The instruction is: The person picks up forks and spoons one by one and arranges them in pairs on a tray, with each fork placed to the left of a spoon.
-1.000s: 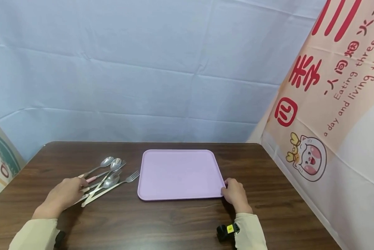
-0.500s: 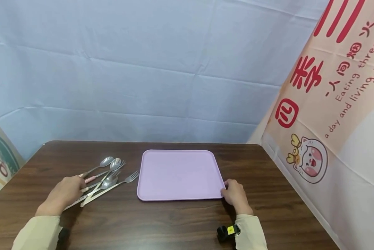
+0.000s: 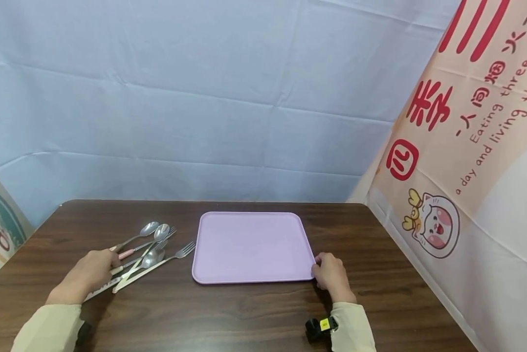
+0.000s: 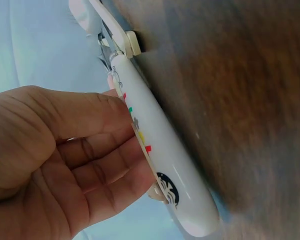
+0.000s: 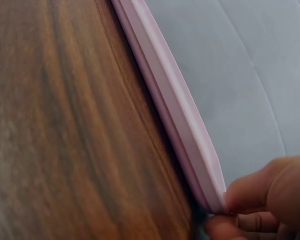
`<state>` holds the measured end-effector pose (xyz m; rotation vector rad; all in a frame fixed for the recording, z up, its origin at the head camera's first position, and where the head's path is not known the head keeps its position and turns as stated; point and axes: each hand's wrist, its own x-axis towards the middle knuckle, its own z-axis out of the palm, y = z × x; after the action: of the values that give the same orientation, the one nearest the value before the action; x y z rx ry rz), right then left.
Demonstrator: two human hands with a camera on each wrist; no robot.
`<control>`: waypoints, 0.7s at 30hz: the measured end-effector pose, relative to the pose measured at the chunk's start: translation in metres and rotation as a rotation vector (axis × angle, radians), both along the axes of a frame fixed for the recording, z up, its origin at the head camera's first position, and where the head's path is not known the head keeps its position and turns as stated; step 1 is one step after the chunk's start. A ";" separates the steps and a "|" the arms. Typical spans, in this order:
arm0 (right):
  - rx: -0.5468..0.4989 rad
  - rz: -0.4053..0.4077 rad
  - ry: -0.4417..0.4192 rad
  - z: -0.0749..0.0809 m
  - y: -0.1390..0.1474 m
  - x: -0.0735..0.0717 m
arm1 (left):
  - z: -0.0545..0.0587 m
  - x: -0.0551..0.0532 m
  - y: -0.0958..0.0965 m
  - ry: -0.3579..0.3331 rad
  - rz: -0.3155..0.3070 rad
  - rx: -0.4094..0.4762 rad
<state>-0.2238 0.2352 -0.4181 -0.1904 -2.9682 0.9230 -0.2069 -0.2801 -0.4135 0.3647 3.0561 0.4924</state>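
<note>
My left hand (image 3: 89,273) pinches a white handle (image 4: 162,155) printed with coloured flags and a black figure. In the head view this handle runs up to a spoon (image 3: 150,259); its far end is cut off in the left wrist view. Around it lie other spoons (image 3: 161,231) and forks (image 3: 186,250), some crossing one another, one with a pink handle (image 3: 126,254). My right hand (image 3: 331,275) holds the near right corner of a lilac tray (image 3: 252,247), thumb above the rim and a finger beneath, as the right wrist view shows.
Dark wood-grain table (image 3: 246,318) under everything. A pale blue cloth (image 3: 202,98) hangs behind it. At the right a printed cloth (image 3: 439,195) slopes down along the table's edge.
My left hand and the white-handled spoon have shifted slightly toward the lower left, and more of the handle shows. My right hand stays at the tray's corner.
</note>
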 end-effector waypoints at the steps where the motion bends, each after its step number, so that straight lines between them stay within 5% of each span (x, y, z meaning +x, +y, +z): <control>1: -0.010 0.001 -0.005 0.000 0.000 0.000 | 0.000 0.000 0.000 -0.004 0.001 0.005; 21: -0.093 -0.006 -0.026 -0.003 0.002 -0.002 | 0.002 0.000 0.001 0.009 -0.038 -0.003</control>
<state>-0.2260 0.2370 -0.4212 -0.2150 -2.9478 1.0674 -0.2071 -0.2794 -0.4119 0.4250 3.0519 0.4865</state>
